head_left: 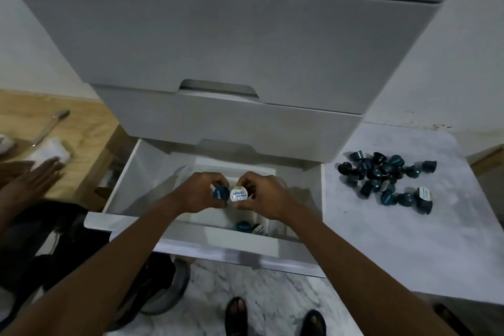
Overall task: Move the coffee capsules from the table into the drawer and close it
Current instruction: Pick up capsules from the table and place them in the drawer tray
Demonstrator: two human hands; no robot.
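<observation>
Down over the open bottom drawer both hands were busy, side by side and nearly touching. The left hand had its fingers curled round a blue-lidded capsule, lid turned up toward the camera. The right hand pinched a white-lidded capsule with printed lettering on its foil, held just beside the blue one. Both hung above a white divider tray set inside the drawer. Lower in that tray, close to the drawer's front wall, lay another blue-lidded capsule with something dark and pale beside it that I could not make out.

Off to the right, on the pale marbled surface, sat the pile of dark blue capsules, tumbled loosely together, some upright and some on their sides, with one or two showing white labels at the near edge. They were well apart from the drawer.

Above the open drawer the cabinet's other grey drawer fronts stood shut. To the left, on a wooden surface, another person's hand rested against a white cloth, with a metal utensil lying behind it. Two sandalled feet showed on the marble floor below.
</observation>
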